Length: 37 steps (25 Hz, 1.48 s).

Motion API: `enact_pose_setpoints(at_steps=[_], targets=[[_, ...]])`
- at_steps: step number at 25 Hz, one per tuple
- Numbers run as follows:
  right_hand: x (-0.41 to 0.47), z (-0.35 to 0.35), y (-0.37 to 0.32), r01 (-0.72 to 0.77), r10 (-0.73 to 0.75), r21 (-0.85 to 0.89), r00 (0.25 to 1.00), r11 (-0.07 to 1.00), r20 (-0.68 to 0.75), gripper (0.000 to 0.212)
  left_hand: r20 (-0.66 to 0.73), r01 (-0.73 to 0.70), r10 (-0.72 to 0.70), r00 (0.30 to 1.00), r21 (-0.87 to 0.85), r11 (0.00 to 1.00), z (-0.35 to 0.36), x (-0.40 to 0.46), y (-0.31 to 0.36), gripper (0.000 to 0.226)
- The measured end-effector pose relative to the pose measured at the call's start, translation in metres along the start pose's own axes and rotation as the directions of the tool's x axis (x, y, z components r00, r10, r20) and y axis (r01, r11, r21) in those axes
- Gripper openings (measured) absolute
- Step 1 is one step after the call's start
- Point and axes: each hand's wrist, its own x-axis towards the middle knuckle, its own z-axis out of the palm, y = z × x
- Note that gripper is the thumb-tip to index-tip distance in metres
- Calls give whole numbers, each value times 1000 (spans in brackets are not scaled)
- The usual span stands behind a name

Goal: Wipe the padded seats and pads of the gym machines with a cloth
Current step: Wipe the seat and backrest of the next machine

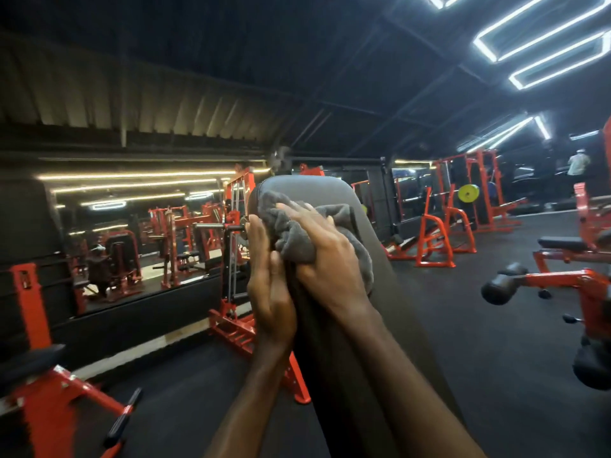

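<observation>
The gym floor (pixel 479 325) is dark and fills the lower part of the frame. Red machines (pixel 433 239) stand on it at the left, middle and right, and a mirror (pixel 132 233) runs along the left wall.

In the middle of the frame a long grey pad (pixel 380 309) slopes up from the bottom to a round top end near the centre. Its long side runs from low and near to high and far.

A grey cloth (pixel 294 236) is bunched on the top part of the pad. The right hand (pixel 327 256) lies over it with fingers curled round the folds, pressing it down on the pad. The left hand (pixel 267 285) is just left of it, flat and straight against the left edge of the pad, touching the cloth's side and holding nothing.

The rest of the pad lies below the hands, toward the person. So I think the next wipe should pull the cloth down along the pad's long side, with the right hand leading.
</observation>
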Motion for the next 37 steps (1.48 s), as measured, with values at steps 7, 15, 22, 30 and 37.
enact_pose_setpoints(at_steps=[7, 15, 22, 30, 37], targets=[[-50, 4, -9, 54, -54, 55, 998, 997, 11, 58, -29, 51, -50, 998, 6, 999, -3, -27, -9, 60], [-129, -8, -16, -10, 10, 61, 1000, 998, 0, 59, -51, -27, 24, 998, -67, 997, -2, -43, -25, 55], [-120, -11, 8, -142, 146, 36, 980, 989, -133, 53, 2, -236, 238, 971, 103, 966, 5, -40, -24, 56], [-132, -20, 23, -288, 279, -8, 933, 958, -226, 67, 61, -270, 264, 963, 189, 944, 6, -46, -24, 61], [-129, -27, 37, -211, 202, -26, 962, 977, -183, 64, 90, -264, 251, 964, 197, 944, 8, -58, -28, 68]])
